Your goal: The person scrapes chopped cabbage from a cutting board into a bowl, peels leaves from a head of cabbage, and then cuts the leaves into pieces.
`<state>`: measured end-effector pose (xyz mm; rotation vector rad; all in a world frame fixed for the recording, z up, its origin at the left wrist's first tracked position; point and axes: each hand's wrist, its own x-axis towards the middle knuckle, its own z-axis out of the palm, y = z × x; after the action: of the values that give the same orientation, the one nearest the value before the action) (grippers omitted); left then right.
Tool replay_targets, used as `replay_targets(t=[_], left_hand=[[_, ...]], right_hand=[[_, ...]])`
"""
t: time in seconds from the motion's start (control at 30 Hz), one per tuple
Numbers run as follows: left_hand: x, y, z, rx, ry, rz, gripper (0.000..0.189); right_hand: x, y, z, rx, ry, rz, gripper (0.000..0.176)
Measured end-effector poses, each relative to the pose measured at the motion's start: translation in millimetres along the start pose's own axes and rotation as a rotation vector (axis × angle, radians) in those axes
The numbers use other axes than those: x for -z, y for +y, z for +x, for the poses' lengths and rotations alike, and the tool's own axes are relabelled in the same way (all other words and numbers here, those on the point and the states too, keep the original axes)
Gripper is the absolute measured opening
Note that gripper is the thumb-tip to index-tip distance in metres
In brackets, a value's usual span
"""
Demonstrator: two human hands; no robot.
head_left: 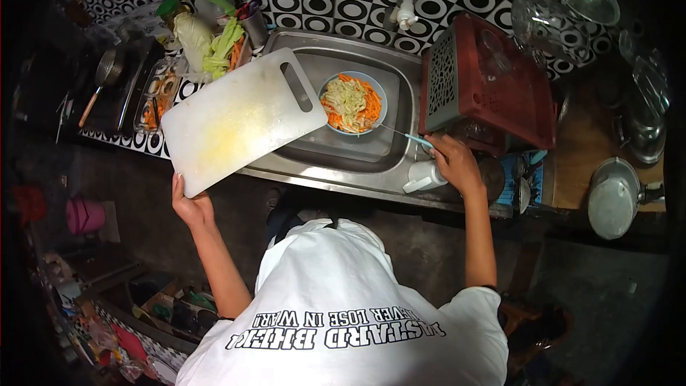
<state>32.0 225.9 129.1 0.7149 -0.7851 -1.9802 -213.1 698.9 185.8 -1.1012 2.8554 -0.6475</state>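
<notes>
My left hand [191, 201] grips a white cutting board [239, 118] by its near left corner. The board is tilted over the left part of the sink, its slotted end close to the bowl, with a yellowish stain and small wet bits on its face. A light blue bowl [386, 104] sits in the sink, holding shredded carrot [370, 109] and pale chopped cabbage [346, 96]. My right hand [456, 161] is closed on the light blue handle of a knife [418, 140]. Its thin metal blade points left to the bowl's near right rim.
Around the bowl is the steel sink [314, 161]. A red dish rack [493, 86] stands to the right, with a white mug [425, 176] near my right hand. Leafy vegetables [214, 46] lie at the back left, beyond a stove [107, 93]. A metal pot [613, 196] is far right.
</notes>
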Motion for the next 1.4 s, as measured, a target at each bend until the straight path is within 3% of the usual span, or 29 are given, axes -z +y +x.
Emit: replay_targets(t=[0.2,0.53,0.63,0.73,0.9,1.13,1.27,1.3,1.4], left_hand=[[-4,2,4,0.009,0.006,0.017,0.035],[-26,-6,18,0.060,-0.075,0.025,0.034],[-30,-10,13,0.077,-0.058,0.028,0.038],[-26,-12,12,0.071,-0.063,0.023,0.041],[-23,-9,8,0.055,-0.032,0.037,0.040],[-22,-8,20,0.058,-0.017,0.013,0.036],[-11,-8,31,0.057,-0.087,-0.014,0.034],[-9,-8,32,0.061,0.002,-0.007,0.033],[-5,-1,29,0.083,0.014,0.018,0.032]], right_hand=[[-8,-25,-11,-0.069,-0.039,0.093,0.027],[18,-20,24,0.099,-0.183,-0.213,0.030],[34,-21,46,0.184,-0.228,-0.295,0.023],[41,-9,63,0.165,-0.313,-0.317,0.030],[57,-13,65,0.159,-0.294,-0.331,0.025],[54,-8,38,-0.120,-0.244,-0.118,0.025],[52,-32,17,-0.185,0.043,0.105,0.025],[45,-39,12,-0.199,0.105,0.131,0.024],[9,-53,-1,-0.333,0.232,0.276,0.023]])
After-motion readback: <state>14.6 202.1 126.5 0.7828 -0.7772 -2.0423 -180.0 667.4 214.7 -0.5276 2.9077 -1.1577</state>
